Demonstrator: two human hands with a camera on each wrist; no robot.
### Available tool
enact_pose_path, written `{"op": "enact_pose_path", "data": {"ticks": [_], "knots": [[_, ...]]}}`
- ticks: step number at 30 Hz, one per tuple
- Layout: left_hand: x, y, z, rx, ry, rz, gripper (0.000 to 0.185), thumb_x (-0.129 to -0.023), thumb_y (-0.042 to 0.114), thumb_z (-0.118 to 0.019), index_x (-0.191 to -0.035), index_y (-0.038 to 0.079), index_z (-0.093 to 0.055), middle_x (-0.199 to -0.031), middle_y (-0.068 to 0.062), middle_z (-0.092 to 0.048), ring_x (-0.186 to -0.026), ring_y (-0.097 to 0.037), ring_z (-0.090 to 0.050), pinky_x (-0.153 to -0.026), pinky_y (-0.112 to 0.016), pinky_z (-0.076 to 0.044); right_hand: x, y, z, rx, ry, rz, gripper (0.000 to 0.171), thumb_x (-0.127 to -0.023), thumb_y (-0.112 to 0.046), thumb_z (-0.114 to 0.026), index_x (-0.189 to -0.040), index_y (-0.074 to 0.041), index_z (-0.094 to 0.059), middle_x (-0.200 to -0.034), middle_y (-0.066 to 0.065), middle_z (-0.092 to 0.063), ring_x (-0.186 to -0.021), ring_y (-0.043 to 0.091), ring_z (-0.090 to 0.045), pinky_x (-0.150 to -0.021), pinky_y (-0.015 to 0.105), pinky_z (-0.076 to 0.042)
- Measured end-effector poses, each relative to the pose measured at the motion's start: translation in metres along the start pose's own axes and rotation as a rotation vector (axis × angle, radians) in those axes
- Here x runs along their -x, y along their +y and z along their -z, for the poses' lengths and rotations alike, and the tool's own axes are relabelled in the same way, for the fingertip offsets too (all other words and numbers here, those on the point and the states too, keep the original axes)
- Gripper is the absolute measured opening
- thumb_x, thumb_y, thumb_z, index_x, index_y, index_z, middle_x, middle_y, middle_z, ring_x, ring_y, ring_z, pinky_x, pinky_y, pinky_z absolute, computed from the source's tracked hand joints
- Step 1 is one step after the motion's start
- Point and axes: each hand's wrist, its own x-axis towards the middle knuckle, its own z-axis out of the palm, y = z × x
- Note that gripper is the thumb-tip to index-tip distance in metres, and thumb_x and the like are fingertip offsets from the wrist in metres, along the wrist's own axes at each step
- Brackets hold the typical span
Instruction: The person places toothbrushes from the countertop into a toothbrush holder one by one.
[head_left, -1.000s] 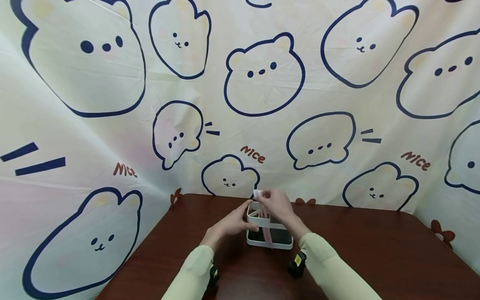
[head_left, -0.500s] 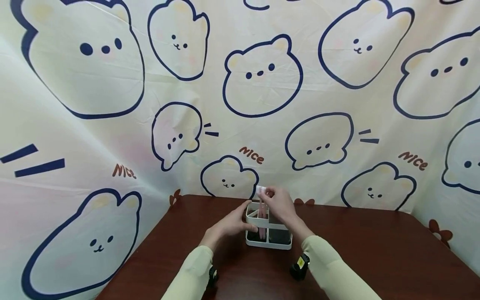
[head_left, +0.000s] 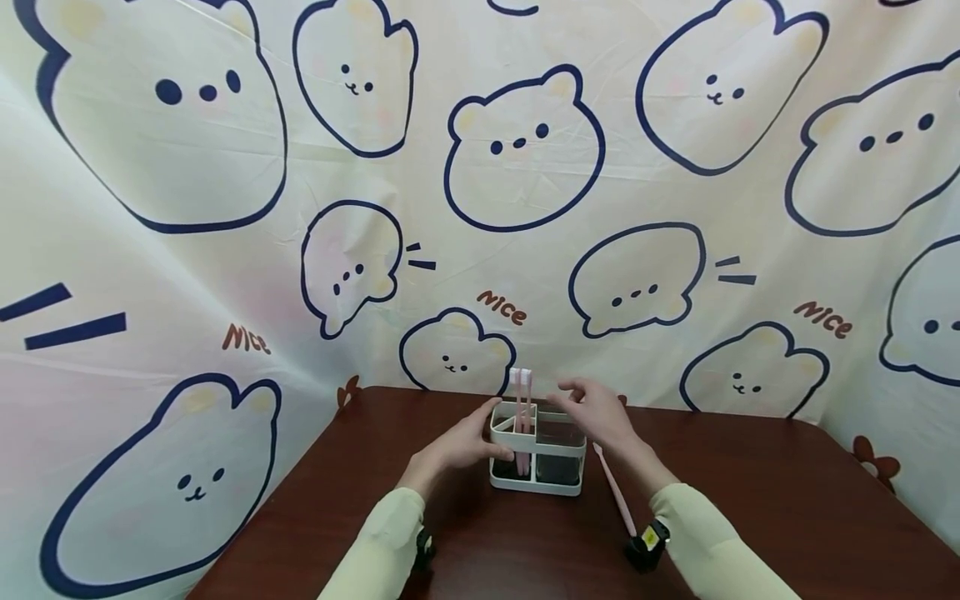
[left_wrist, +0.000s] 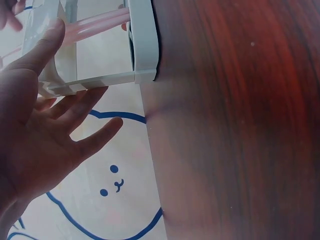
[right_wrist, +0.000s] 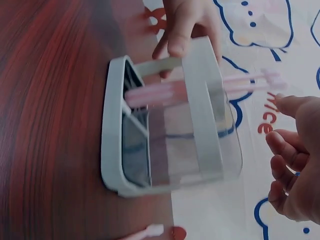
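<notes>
"NICE" on backdrop cloth [head_left: 501, 307]

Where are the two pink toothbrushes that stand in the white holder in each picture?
Head: the two pink toothbrushes stand upright at the holder's left end, bristles above the rim, just below the middle.
Left wrist: pink handles cross the top left, lying sideways.
Right wrist: they lie sideways across the upper middle, bristles pointing right.
Shared landmark: the white holder around them.
</notes>
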Motion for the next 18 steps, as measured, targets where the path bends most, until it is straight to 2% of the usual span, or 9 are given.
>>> {"op": "enact_pose_path", "data": {"ticks": [5, 12, 18], "knots": [[0.0, -0.001, 0.0, 0.007, 0.003, 0.004, 0.094, -0.085, 0.028, -0.08, -0.158, 0.017, -0.021, -0.153, -0.018, -0.04, -0.129, -0.031, -0.046, -0.114, -0.063, -0.03, 0.009, 0.014, 0.011, 0.001, -0.002, 0.002, 0.042, -0.094, -0.04, -0.066, -0.121, -0.008, -0.068, -0.081, 0.005, -0.062, -0.067, 0.017, -0.053, -0.058, 0.029, -0.044], [0.001, -0.003, 0.001, 0.007, 0.012, 0.018, 0.097, -0.083, 0.03, -0.081, -0.158, 0.016, -0.02, -0.154, -0.016, -0.039, -0.131, -0.031, -0.045, -0.114, -0.063, -0.03, 0.018, 0.029, 0.016, 0.02, -0.01, 0.041, 0.029, -0.097, -0.031, -0.064, -0.114, -0.008, -0.068, -0.09, 0.004, -0.068, -0.076, 0.015, -0.057, -0.066, 0.028, -0.047], [0.0, -0.001, 0.001, 0.007, 0.006, 0.015, 0.095, -0.084, 0.03, -0.08, -0.158, 0.018, -0.021, -0.153, -0.016, -0.04, -0.129, -0.03, -0.046, -0.114, -0.063, -0.03, 0.023, 0.041, 0.018, 0.015, -0.025, -0.012, 0.03, -0.097, -0.03, -0.064, -0.116, -0.008, -0.067, -0.088, 0.004, -0.064, -0.074, 0.016, -0.055, -0.063, 0.028, -0.046]]}}
